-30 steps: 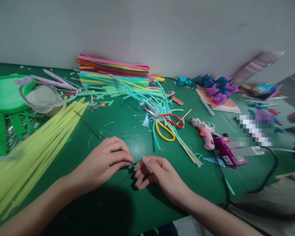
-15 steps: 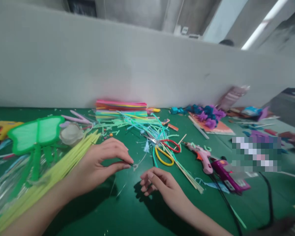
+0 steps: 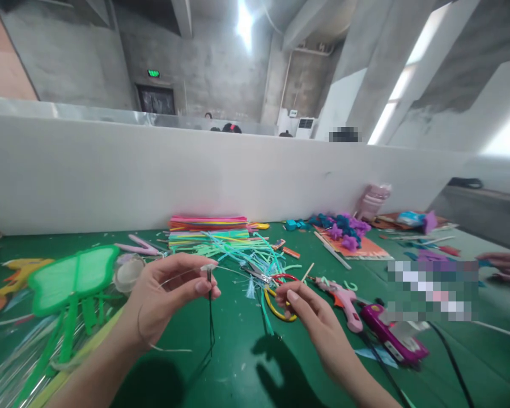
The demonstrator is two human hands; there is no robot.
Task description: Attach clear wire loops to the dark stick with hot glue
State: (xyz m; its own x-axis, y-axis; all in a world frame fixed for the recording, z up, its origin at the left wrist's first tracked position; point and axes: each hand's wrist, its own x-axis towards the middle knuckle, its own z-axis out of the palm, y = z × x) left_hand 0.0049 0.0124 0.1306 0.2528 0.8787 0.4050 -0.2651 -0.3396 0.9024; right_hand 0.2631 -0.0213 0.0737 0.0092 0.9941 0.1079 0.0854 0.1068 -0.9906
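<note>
while left hand (image 3: 174,289) pinches strands (image 3: 210,311), bottle (image 3: 374,202) stands behind.

The whitish piece (image 3: 208,267) at the fingertips of the left hand (image 3: 165,292) is too small and blurred to identify; its dark wire strands (image 3: 211,323) are partly covered by the thumb. The right hand (image 3: 317,317) masks part of the scissors' yellow handle (image 3: 272,306); contact between them cannot be determined, nor whether its fingers grip the clear thread (image 3: 174,350). The left forearm obscures most of the yellow-green pipe cleaners (image 3: 113,326). Both forearms run out at the lower edge. Pixelation (image 3: 433,289) conceals an item near a co-worker's hand (image 3: 504,264), itself cut off at right.
</note>
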